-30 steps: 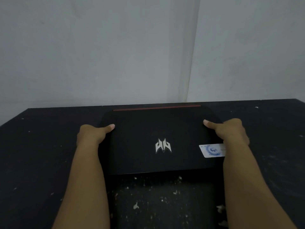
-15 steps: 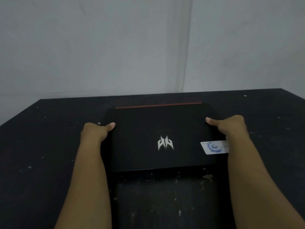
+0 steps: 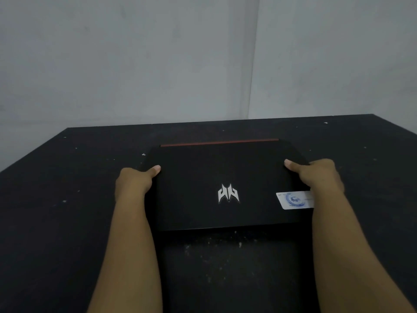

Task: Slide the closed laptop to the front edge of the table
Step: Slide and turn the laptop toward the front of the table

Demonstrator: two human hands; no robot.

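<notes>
The closed black laptop (image 3: 216, 188) lies flat on the dark table (image 3: 67, 199), between the two hands. The left hand (image 3: 133, 184) grips its left edge and the right hand (image 3: 320, 177) its right edge, each thumb laid on the lid. A white sticker (image 3: 293, 200) sits just beside the right wrist.

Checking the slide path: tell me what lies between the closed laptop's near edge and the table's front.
Head view: only bare black tabletop with pale specks before the closed black laptop.
</notes>
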